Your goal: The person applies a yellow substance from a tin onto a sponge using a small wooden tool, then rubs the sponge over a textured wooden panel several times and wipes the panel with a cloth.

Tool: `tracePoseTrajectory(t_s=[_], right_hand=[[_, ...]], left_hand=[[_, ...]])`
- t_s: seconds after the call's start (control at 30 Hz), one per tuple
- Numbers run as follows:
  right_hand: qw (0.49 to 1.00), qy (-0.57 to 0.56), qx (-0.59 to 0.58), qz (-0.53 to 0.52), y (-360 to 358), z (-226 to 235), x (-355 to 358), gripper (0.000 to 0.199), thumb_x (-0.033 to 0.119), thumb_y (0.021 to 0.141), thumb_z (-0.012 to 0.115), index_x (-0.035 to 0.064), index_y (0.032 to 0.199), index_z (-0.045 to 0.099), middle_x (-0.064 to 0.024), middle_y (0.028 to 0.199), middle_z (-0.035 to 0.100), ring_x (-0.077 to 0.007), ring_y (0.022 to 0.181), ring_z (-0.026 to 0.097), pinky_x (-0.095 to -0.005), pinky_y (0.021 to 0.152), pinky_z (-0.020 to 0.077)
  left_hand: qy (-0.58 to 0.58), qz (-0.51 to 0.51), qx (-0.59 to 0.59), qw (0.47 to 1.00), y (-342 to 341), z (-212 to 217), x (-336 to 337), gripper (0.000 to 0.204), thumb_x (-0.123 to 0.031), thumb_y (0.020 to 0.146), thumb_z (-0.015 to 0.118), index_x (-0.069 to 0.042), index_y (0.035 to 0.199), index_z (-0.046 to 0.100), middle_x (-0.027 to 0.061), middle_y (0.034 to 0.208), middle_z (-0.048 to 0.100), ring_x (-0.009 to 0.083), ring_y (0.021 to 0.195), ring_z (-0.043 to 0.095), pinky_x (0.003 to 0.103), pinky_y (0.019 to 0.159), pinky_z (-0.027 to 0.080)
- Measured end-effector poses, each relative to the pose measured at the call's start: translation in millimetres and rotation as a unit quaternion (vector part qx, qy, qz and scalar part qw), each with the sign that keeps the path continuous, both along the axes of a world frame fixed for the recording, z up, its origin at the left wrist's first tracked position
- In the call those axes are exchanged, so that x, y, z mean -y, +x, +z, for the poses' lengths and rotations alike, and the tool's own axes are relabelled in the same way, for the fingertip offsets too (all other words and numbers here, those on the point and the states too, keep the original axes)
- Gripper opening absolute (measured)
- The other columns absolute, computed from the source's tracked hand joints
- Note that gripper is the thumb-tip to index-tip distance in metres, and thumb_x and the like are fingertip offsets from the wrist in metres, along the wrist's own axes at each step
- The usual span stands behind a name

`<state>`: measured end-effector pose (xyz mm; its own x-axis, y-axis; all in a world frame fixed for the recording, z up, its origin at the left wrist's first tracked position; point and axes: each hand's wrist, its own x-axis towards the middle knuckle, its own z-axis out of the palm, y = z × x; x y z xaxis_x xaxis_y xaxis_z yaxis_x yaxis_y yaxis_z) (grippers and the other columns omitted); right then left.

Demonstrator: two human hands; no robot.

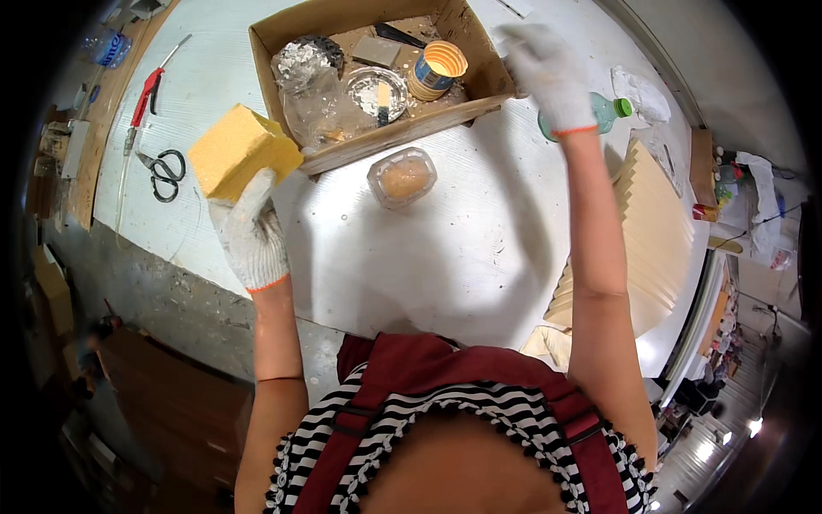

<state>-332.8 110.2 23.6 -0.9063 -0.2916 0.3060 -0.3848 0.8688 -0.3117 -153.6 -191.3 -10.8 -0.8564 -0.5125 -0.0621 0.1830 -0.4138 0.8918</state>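
My left hand (248, 233), in a white knit glove with an orange cuff, grips a yellow sponge-like block (233, 152) left of the cardboard box (390, 137). The block is tilted, and its lower corner covers some of my fingers. My right hand (548, 81), gloved alike, is raised by the box's right end. Motion smears its fingers, and whether it holds anything does not show. Inside the box are an open tin (437, 70), a round dish smeared with white (364, 83), a grey block (375, 51) and crumpled clear plastic (318, 107).
A clear plastic tub (402, 178) stands before the box. Scissors (164, 175) and a red-handled air gun (148, 96) lie at left. At right are a green-capped bottle (606, 114), partly behind my wrist, and a stack of cream ridged sheets (655, 244) beside my right forearm.
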Motion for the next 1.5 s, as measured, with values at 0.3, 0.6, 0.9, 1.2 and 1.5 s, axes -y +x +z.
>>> tracePoseTrajectory(t_s=[0.3, 0.6, 0.9, 1.2, 1.5], right_hand=[[0.987, 0.069, 0.031, -0.143, -87, -50, -94, 0.056, 0.046, 0.076, 0.064, 0.0101, 0.119, 0.063, -0.0181, 0.101, 0.067, -0.035, 0.093, 0.064, -0.0438, 0.086, 0.0501], [0.99, -0.066, -0.118, -0.052, 33, 111, -5, 0.056, 0.023, 0.07, 0.076, 0.0034, 0.12, 0.063, -0.0152, 0.101, 0.064, -0.027, 0.093, 0.062, -0.0341, 0.085, 0.0501], [0.985, -0.135, -0.074, 0.077, -1, 23, 39, 0.048, 0.031, 0.072, 0.072, 0.0078, 0.114, 0.067, -0.0167, 0.094, 0.066, -0.0313, 0.091, 0.063, -0.0397, 0.083, 0.0511], [0.991, 0.116, -0.061, 0.005, -23, -19, 55, 0.048, 0.04, 0.074, 0.067, 0.018, 0.117, 0.065, -0.0171, 0.094, 0.065, -0.0344, 0.089, 0.063, -0.043, 0.078, 0.0518], [0.984, 0.17, 0.024, -0.036, -17, -17, 69, 0.052, 0.043, 0.075, 0.069, 0.0194, 0.12, 0.063, -0.019, 0.101, 0.064, -0.0356, 0.095, 0.062, -0.0443, 0.083, 0.0512]], left_hand=[[0.007, -0.003, -0.002, 1.0, 7, 5, -4, 0.056, 0.0, 0.085, 0.063, 0.0, 0.136, 0.039, 0.0123, 0.126, 0.051, 0.0207, 0.117, 0.052, 0.033, 0.101, 0.045], [0.019, 0.017, 0.005, 1.0, 9, 0, 0, 0.054, 0.0, 0.085, 0.062, 0.004, 0.134, 0.039, 0.0139, 0.124, 0.052, 0.0226, 0.114, 0.055, 0.035, 0.1, 0.047], [0.039, -0.027, -0.006, 0.999, 23, 7, -8, 0.057, 0.0, 0.084, 0.063, 0.002, 0.136, 0.04, 0.0131, 0.125, 0.053, 0.0215, 0.113, 0.056, 0.033, 0.098, 0.047], [0.044, -0.043, 0.004, 0.998, 29, 4, -16, 0.057, -0.001, 0.083, 0.064, 0.002, 0.135, 0.041, 0.0117, 0.122, 0.055, 0.0208, 0.112, 0.056, 0.032, 0.098, 0.046], [0.046, -0.073, 0.006, 0.996, 34, 8, -22, 0.058, -0.001, 0.085, 0.063, 0.002, 0.137, 0.037, 0.0138, 0.125, 0.052, 0.0229, 0.113, 0.055, 0.034, 0.099, 0.046]])
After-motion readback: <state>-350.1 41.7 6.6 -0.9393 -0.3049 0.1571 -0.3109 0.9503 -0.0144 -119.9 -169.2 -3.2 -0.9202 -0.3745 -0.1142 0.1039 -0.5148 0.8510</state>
